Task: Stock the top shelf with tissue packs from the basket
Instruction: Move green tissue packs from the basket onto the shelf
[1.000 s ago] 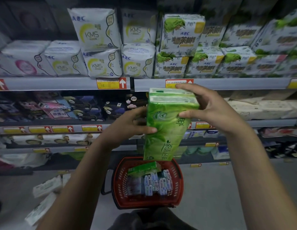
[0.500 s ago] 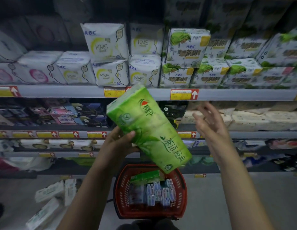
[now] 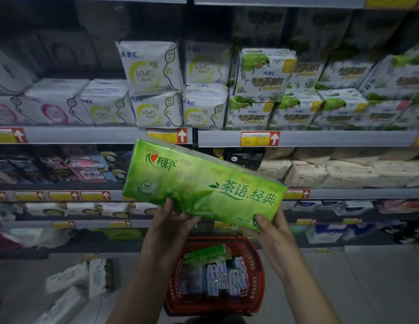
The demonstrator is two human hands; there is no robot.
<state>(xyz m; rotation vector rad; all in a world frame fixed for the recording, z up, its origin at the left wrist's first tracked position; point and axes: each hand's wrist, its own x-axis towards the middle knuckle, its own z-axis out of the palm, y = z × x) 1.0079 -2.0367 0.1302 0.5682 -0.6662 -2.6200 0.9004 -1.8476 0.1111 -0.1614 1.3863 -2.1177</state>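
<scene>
Tissue pack (image 3: 204, 183) is up in front of the middle shelves (image 3: 344, 194), lengthwise and tilted, right above the basket (image 3: 258, 277) on the floor (image 3: 344, 288). Left hand (image 3: 166, 228) and right hand (image 3: 271, 237) each have a grip pinching its bottom edge. I'd level it first, clear the white pad packs (image 3: 154, 90), then slide it flat onto the top shelf (image 3: 274, 1) so the wrapper doesn't snag.

On the shelf (image 3: 87, 134), open room shows at the near left above the single row of white packs (image 3: 56, 101); two-high stacks (image 3: 152, 73) fill the middle and right. The green tissue pack (image 3: 204, 183) bars the front of the middle shelves, and the basket (image 3: 257, 277) takes the floor below.
</scene>
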